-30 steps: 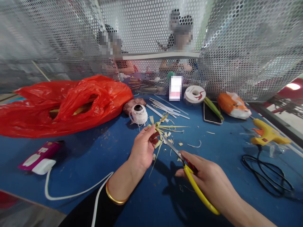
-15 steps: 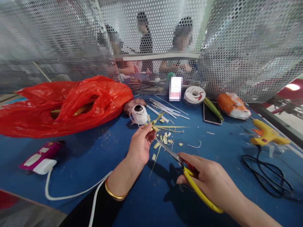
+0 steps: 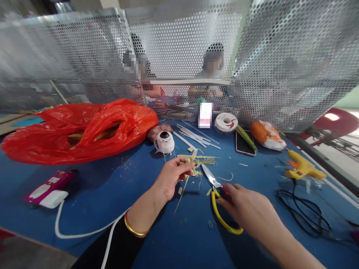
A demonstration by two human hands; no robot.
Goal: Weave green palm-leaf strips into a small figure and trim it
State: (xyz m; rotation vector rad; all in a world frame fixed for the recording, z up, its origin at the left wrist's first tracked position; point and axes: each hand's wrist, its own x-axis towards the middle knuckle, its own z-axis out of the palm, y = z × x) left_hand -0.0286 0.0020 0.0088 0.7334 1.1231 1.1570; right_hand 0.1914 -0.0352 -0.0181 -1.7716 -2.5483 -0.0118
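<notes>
My left hand (image 3: 168, 181) is closed in a pinch around a small bundle of pale yellow-green leaf strips (image 3: 194, 156), whose lower part is hidden by the fingers. My right hand (image 3: 248, 205) has its fingers on the red handle of a pair of scissors (image 3: 209, 175). The blades look closed and point away toward the strips, low over the blue table (image 3: 112, 198). Its yellow handle loop hangs out below the palm. Cut leaf scraps (image 3: 198, 173) lie around the left fingertips. Just behind stands a spool of white thread (image 3: 165, 145) with loose ends.
A red plastic bag (image 3: 126, 127) fills the back left, with a purple device (image 3: 49, 185) and white cable before it. White strips (image 3: 193, 135), a ribbon roll (image 3: 226, 122), a phone under a green stalk (image 3: 246, 137), an orange packet (image 3: 267, 135) and a yellow glue gun (image 3: 304, 168) lie around.
The scissors have moved away from the left hand and swung to point farther forward. My left hand has turned, bringing the leaf bundle upright at its fingertips. The view has tilted up slightly.
</notes>
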